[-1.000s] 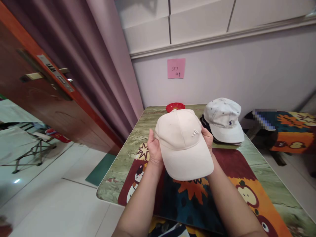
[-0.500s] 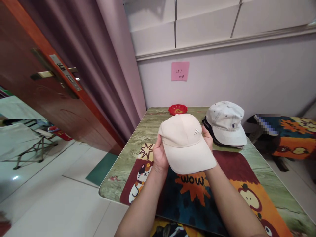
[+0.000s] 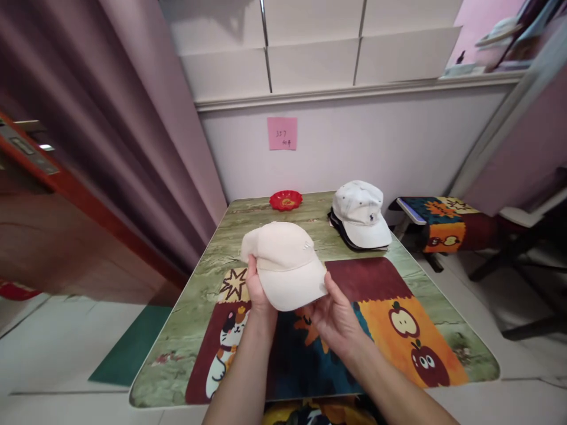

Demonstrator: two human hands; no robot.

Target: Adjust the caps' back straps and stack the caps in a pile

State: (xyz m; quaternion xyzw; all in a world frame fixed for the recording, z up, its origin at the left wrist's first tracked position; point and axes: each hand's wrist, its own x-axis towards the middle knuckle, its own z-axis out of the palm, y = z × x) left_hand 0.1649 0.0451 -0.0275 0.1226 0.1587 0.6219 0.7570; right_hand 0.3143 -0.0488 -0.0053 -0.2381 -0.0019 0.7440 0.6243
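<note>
A cream baseball cap [image 3: 283, 254] with a small striped logo is held over the front middle of the table, its brim toward me and slightly to the right. My left hand [image 3: 258, 289] grips the cap's left side, thumb on the outside and the other fingers hidden beneath. At the brim's right corner, my right hand [image 3: 334, 313] pinches the edge, thumb on top and fingers underneath. Behind and to the right sits a stack of caps, a white cap [image 3: 361, 206] with a dark logo on top of a black cap [image 3: 341, 230].
A patterned mat [image 3: 367, 280] lies on the green wood-look table [image 3: 177, 330]. Toward the back stands a red scalloped dish [image 3: 286, 200]. A pink note [image 3: 282, 133] is stuck on the wall. Left are a curtain [image 3: 146, 130] and a door [image 3: 88, 236]; at right, a low bench [image 3: 436, 215].
My right hand has moved from the cap's right side down to the brim's right corner. My left hand stays on the left side. The view has turned to the right.
</note>
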